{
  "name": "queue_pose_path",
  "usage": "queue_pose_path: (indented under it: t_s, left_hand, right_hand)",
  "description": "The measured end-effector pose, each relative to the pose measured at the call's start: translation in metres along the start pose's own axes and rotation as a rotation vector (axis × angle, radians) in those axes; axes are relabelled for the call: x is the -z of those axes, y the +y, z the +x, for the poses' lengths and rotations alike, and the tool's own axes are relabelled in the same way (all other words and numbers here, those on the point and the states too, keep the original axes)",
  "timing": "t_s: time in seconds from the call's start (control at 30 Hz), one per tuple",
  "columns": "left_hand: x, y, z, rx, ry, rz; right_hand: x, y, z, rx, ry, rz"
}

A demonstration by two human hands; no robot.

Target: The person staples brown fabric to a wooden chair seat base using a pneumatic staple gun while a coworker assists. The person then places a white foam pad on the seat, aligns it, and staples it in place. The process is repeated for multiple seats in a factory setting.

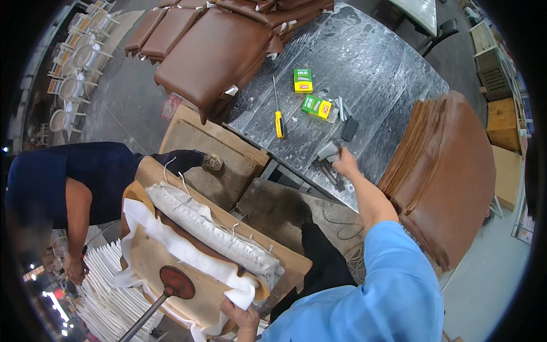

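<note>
Indoors, scuffed metal workbench [370, 68], concrete floor [125, 97]

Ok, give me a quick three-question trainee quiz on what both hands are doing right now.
1. True or false: the right hand rests on the staple gun on the metal table.
2. What does the left hand grip? A) the yellow-handled screwdriver B) the white fabric edge of the seat pad C) a green box
3. What colour is the handle of the screwdriver?

Key: 1 true; 2 B; 3 yellow.
</note>
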State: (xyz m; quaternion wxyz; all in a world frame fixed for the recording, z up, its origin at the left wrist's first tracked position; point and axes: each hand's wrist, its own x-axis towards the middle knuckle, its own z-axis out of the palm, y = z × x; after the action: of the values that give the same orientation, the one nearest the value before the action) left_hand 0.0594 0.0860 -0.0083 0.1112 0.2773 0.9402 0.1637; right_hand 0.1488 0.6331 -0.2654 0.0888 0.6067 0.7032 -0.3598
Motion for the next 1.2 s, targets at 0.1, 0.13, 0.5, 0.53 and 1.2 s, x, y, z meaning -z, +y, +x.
queue_pose_path:
  t_s: [0.1, 0.13, 0.5, 0.53, 1.2]
  left_hand:
    - [0.001, -0.002, -0.004, -0.042, 0.002, 0.0]
    - [0.0, -0.004, -0.004, -0.065, 0.026, 0.007]
    - [0.004, -0.023, -0.015, -0.309, 0.225, -0.377]
    - [0.013, -0.011, -0.014, -0.379, 0.247, -0.463]
    - [0.1, 0.032, -0.096, 0.033, -0.728, -1.579]
  right_hand:
    - [0.005, -0.002, -0.031, 0.101, -0.039, 0.141]
    - [0.007, -0.001, -0.043, 0.14, -0.028, 0.186]
    - [0.101, -0.027, -0.254, 0.214, -0.243, 0.875]
    - [0.109, -0.033, -0.281, 0.215, -0.312, 0.916]
    - [-0.023, -0.123, -0.506, 0.167, -0.908, 1.596]
